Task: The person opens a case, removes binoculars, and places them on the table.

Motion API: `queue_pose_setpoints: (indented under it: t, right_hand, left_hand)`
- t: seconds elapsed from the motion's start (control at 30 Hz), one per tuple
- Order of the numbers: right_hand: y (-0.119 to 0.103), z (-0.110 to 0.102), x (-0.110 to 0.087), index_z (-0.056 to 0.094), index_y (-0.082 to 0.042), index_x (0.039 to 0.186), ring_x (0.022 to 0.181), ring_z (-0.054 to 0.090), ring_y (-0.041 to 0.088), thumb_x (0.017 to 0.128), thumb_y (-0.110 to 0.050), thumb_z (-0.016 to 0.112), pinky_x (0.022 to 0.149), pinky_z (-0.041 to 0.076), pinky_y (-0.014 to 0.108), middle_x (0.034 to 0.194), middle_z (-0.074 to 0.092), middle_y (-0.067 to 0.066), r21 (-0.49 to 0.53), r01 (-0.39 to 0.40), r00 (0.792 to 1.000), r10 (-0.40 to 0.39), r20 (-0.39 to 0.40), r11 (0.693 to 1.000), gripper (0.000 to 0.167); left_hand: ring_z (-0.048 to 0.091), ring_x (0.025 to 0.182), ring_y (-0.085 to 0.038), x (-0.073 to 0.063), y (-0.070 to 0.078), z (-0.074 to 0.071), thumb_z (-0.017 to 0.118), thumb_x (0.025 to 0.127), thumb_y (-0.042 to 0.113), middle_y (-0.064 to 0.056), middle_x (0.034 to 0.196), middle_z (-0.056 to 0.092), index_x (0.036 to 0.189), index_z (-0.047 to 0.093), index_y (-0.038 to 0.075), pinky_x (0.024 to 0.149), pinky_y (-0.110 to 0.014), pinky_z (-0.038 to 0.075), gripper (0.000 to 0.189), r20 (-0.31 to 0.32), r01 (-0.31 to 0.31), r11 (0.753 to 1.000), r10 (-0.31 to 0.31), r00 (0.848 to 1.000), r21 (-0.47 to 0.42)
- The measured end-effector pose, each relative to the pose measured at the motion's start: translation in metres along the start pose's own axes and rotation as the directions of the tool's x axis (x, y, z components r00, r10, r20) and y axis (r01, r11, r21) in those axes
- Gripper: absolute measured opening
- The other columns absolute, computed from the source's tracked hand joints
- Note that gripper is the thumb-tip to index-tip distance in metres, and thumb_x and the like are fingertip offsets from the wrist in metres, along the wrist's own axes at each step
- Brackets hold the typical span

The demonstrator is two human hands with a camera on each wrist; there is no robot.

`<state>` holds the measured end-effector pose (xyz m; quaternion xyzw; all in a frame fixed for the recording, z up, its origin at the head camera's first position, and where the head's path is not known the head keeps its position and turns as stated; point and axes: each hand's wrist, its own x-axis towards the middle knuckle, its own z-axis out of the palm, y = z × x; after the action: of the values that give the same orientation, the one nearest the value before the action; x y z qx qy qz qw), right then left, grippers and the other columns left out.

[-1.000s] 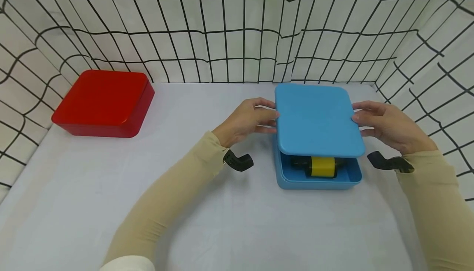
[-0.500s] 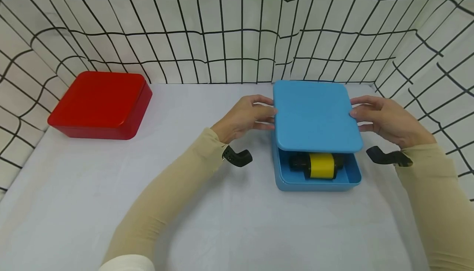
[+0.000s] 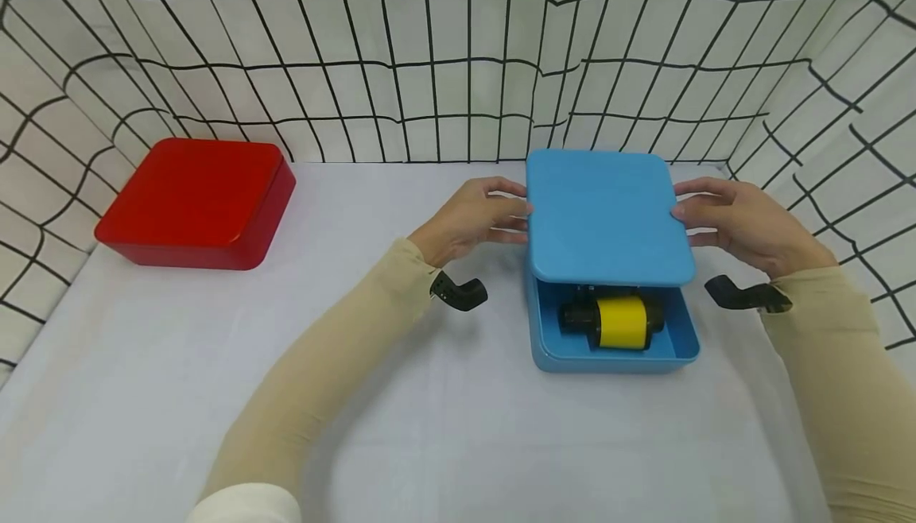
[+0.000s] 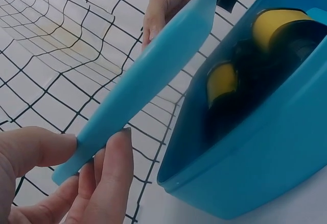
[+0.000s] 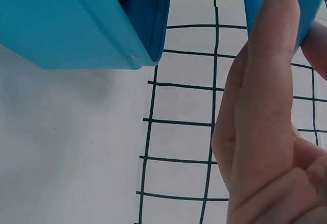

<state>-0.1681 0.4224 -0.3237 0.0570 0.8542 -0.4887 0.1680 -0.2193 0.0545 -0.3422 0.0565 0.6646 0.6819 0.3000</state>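
Note:
A blue square lid (image 3: 608, 217) is held by both hands above a blue box (image 3: 614, 362) at the right. The left hand (image 3: 475, 217) grips its left edge, and the left wrist view shows thumb and fingers on opposite faces of the lid (image 4: 145, 81). On the right edge is the right hand (image 3: 747, 225), whose thumb and fingers pinch the lid (image 5: 309, 9). The lid stands apart from the box (image 4: 255, 157) and covers its far part in the head view. Inside the box lies a black object with yellow bands (image 3: 621, 323); its far side is hidden.
A closed red box (image 3: 196, 197) sits at the far left of the white table (image 3: 429, 420). A white wall with black grid lines (image 3: 408, 62) runs behind and along both sides. Black curved pieces (image 3: 458, 292) stick out from both wrists.
Both hands have shifted the lid slightly toward the back, so more of the box's inside and of the black and yellow object shows. The red box stays in place.

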Motion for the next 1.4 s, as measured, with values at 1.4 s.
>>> queue_pose_setpoints:
  t: [1.4]
  right_hand:
    - [-0.01, -0.005, 0.031, 0.034, -0.01, 0.159, 0.103, 0.067, 0.0, 0.099, -0.044, 0.066, 0.086, 0.058, 0.016, 0.118, 0.062, -0.021, 0.034, 0.038, 0.999, -0.037, -0.029, 0.999, 0.076]
  left_hand:
    - [0.071, 0.102, -0.024, 0.026, 0.013, -0.008, 0.069, 0.099, 0.011, -0.012, 0.121, 0.067, 0.137, 0.058, 0.006, 0.088, -0.037, 0.064, 0.04, -0.055, 0.006, 1.0, -0.007, 0.998, -0.02]
